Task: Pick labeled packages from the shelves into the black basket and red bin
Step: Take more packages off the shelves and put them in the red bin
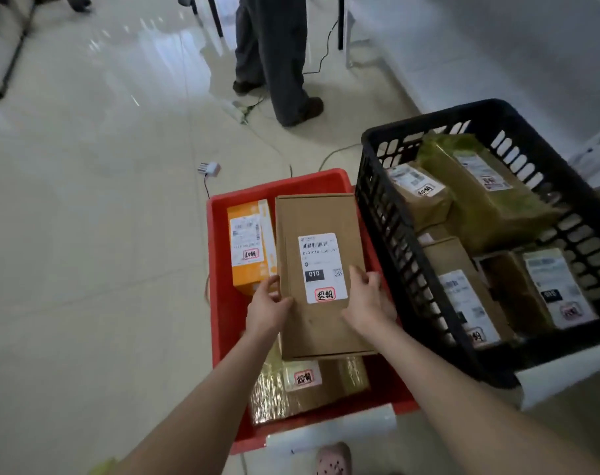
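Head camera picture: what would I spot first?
The left hand and right hand grip a brown box with a white label over the red bin in the middle. Right of it sits a black basket packed with labelled packages, and an orange box lies in the bin's left side.

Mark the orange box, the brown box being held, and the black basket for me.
orange box [247, 209]: head view, bare orange face above its label.
brown box [315, 214]: head view, plain cardboard above its label.
black basket [411, 125]: head view, far rim near the left corner.
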Action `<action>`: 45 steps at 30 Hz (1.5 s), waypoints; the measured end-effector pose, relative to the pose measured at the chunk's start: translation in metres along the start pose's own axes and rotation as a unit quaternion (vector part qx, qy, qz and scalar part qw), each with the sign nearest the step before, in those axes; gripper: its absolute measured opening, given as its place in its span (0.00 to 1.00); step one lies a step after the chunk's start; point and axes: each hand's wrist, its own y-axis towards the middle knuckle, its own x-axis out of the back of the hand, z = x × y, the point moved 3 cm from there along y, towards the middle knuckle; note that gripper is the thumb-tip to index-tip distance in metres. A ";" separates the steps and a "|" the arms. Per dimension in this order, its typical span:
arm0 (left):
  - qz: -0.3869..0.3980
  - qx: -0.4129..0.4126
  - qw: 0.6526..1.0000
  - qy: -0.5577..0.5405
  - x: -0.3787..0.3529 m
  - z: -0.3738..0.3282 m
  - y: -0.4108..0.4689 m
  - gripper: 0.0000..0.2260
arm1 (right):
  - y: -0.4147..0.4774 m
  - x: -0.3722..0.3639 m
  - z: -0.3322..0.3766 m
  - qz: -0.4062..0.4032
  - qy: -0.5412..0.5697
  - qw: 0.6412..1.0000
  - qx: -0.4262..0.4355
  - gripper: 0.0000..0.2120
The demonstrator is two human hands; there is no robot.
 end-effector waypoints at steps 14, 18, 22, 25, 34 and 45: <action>0.081 -0.188 0.893 0.402 -0.059 -0.001 0.026 0.35 | 0.057 -0.048 0.002 0.102 -0.235 0.954 0.153 0.47; 0.094 -0.206 0.839 0.495 -0.062 0.005 0.029 0.39 | 0.071 -0.048 0.004 0.063 -0.238 0.956 0.158 0.39; 0.095 -0.184 0.841 0.500 -0.065 0.001 0.029 0.40 | 0.071 -0.049 0.000 0.072 -0.241 0.954 0.161 0.40; 0.101 -0.185 0.830 0.516 -0.064 -0.001 0.013 0.40 | 0.054 -0.044 -0.010 0.071 -0.218 0.960 0.159 0.41; 0.117 -0.250 0.756 0.594 -0.070 -0.017 -0.054 0.43 | -0.026 -0.020 -0.042 0.001 -0.123 0.986 0.114 0.40; 0.189 -0.356 0.660 0.634 -0.099 -0.005 -0.198 0.32 | -0.171 -0.016 -0.129 -0.054 0.003 0.998 -0.014 0.32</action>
